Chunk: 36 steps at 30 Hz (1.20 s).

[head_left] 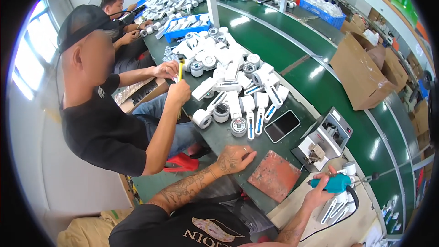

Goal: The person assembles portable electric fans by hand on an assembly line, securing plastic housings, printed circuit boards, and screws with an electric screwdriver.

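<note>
Green matte bench [274,41]: my left hand [233,158] rests flat and empty, my right hand [320,192] grips a teal plastic power screwdriver [336,183].

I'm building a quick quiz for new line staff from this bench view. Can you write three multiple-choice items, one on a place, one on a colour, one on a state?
1. Where does the left hand rest?
A. on the dark green bench top
B. in the brown cardboard box
C. on the black phone

2. What colour is the power screwdriver in the right hand?
A. red
B. teal
C. yellow

3. How is the phone's screen?
A. lit
B. dark
C. cracked

Answers: 1 A, the hand lies flat on the bench beside the reddish square mat. 2 B, its body is teal. 3 B, the screen shows only reflection.
</note>
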Available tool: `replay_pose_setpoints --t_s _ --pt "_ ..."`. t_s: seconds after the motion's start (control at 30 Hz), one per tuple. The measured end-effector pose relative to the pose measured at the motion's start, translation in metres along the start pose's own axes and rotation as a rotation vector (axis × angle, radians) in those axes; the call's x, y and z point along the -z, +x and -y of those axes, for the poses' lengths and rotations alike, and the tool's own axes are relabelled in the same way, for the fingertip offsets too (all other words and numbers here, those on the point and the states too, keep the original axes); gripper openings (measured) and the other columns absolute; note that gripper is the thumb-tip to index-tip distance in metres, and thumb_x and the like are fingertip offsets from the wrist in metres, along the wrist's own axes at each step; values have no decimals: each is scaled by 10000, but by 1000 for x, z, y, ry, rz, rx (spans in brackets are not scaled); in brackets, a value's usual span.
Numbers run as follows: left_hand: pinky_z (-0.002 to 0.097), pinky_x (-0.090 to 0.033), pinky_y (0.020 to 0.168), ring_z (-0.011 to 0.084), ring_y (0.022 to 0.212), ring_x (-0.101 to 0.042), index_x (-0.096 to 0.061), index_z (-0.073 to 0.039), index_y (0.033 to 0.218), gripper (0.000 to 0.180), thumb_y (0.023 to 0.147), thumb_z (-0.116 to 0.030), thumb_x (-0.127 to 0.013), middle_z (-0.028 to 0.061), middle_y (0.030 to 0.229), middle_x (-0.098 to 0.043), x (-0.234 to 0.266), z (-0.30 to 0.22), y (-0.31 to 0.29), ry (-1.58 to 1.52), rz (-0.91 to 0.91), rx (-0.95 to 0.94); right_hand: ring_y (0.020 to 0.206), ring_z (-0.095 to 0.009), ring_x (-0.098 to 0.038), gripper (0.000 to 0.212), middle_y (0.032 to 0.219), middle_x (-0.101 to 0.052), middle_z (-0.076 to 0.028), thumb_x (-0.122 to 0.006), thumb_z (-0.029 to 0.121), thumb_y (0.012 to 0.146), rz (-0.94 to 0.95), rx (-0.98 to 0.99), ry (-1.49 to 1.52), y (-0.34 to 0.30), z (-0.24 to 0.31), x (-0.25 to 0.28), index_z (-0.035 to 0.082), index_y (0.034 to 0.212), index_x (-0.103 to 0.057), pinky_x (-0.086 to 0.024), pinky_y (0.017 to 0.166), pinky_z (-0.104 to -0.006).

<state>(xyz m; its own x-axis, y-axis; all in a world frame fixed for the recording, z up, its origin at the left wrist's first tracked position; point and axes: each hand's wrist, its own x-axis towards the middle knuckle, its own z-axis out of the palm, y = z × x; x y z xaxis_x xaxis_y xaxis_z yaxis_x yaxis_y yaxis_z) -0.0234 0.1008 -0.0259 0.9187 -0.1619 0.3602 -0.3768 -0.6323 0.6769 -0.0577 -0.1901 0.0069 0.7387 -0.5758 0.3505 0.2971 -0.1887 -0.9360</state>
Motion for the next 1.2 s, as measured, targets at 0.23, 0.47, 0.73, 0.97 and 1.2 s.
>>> replay_pose_setpoints --t_s 0.23,0.47,0.73,0.97,1.2 --pt "403 -502 561 307 625 -636 -654 -66 798 149 871 -188 -701 103 680 -633 -2 1 7 5 -2 -70 706 -128 -536 559 771 -546 -28 -606 429 972 -12 104 -41 -2 -17 4 -30 1282 -531 -465 592 -249" --pt "395 -502 550 287 622 -637 -669 -79 781 141 858 -184 -722 80 685 -640 -7 5 10 -25 74 -40 687 -162 -552 730 752 -563 -63 -647 524 921 -48 141 -81 -5 -19 -2 -98 1264 -480 -447 601 -270" --pt "380 -507 551 251 606 -630 -669 -89 764 150 858 -194 -718 52 669 -627 -8 5 20 17 151 -74 703 -169 -557 782 759 -571 -71 -597 576 929 -34 167 -137 -3 -15 2 -101 1293 -449 -467 622 -282" --pt "356 -511 558 217 585 -615 -680 -83 761 119 829 -160 -739 40 668 -645 -3 1 24 19 242 -68 642 -189 -551 747 729 -544 -88 -570 663 901 67 135 -106 0 -19 5 -48 1105 -461 -491 593 -317" --pt "364 -511 565 227 607 -626 -674 -69 769 118 838 -147 -730 51 692 -658 -6 5 21 -33 149 -79 620 -199 -556 714 720 -545 -96 -612 646 885 84 180 2 0 -28 4 -29 1063 -461 -487 569 -320"
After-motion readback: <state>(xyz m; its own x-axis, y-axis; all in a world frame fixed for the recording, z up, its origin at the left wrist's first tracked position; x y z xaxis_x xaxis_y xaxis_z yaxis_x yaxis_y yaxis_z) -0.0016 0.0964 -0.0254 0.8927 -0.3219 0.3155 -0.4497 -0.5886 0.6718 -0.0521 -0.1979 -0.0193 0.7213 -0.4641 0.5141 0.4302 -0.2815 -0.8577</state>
